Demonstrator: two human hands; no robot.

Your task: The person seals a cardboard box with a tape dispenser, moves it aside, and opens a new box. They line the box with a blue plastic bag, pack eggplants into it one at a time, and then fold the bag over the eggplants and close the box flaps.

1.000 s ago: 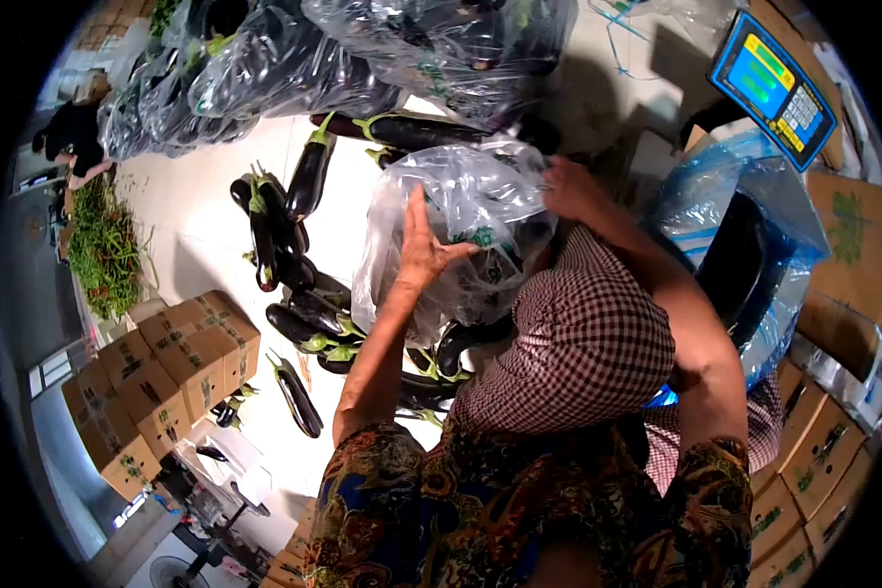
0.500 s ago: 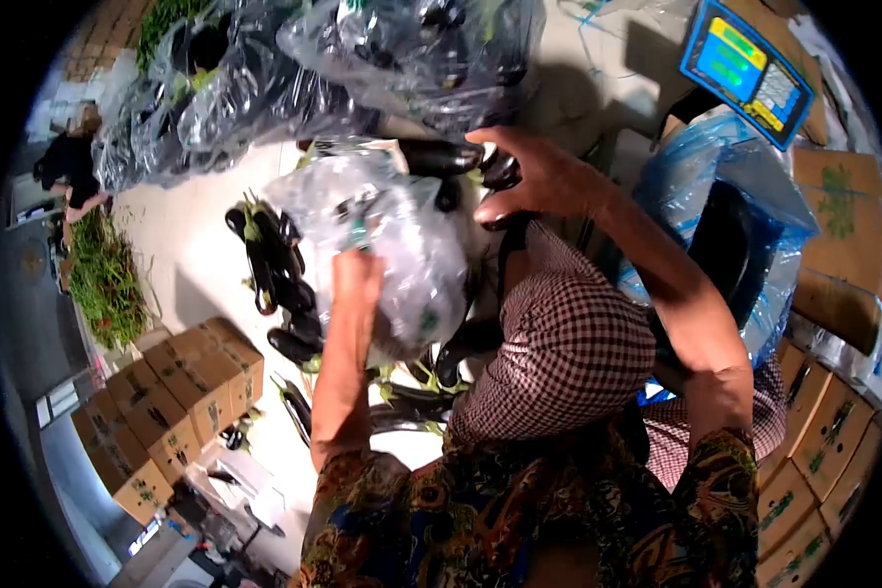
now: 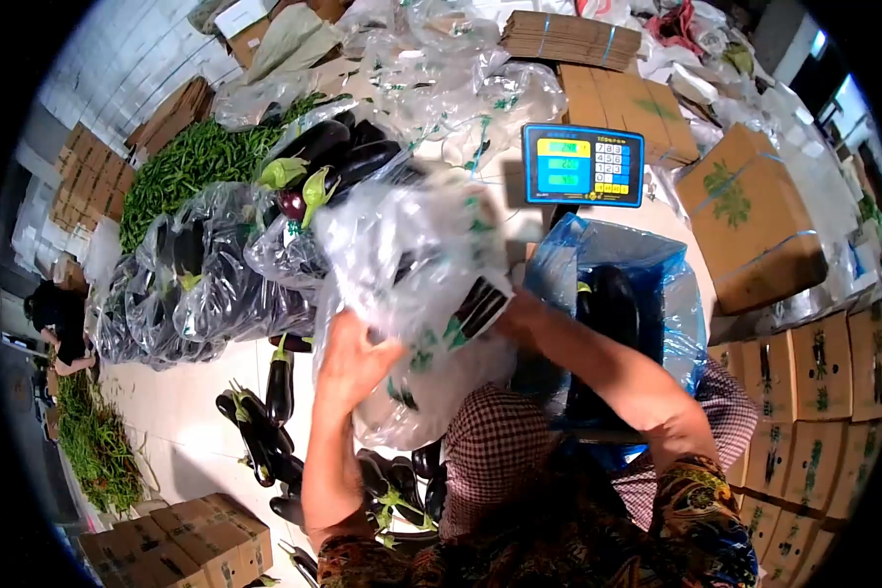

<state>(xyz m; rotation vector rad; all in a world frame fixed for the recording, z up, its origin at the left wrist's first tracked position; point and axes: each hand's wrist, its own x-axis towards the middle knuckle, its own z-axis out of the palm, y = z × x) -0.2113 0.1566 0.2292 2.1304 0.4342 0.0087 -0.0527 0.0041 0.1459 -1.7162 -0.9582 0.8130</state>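
Note:
A clear plastic bag (image 3: 392, 245) with green print is lifted and spread in front of me, blurred in places. My left hand (image 3: 356, 365) is closed on its near left side. At the bag's right edge is my right hand (image 3: 521, 316); plastic and blur hide its fingers. Close to that hand a dark striped patch (image 3: 480, 309) shows at the plastic, and I cannot make out whether it is eggplant. Loose eggplants (image 3: 255, 431) lie on the pale floor to the left, and more eggplants (image 3: 399, 480) lie below the bag.
Filled eggplant bags (image 3: 196, 274) stand at left, with green peppers (image 3: 196, 162) behind. A blue-framed scale display (image 3: 583, 165) rises at right, above a blue-lined box (image 3: 681, 284) holding eggplant. Cardboard cartons (image 3: 804, 382) are stacked far right; others (image 3: 181, 544) stand lower left.
My view has swung up toward the scale. The bag has been raised and opened out. My right hand, earlier around eggplants beside my knee, is now at the bag's right edge.

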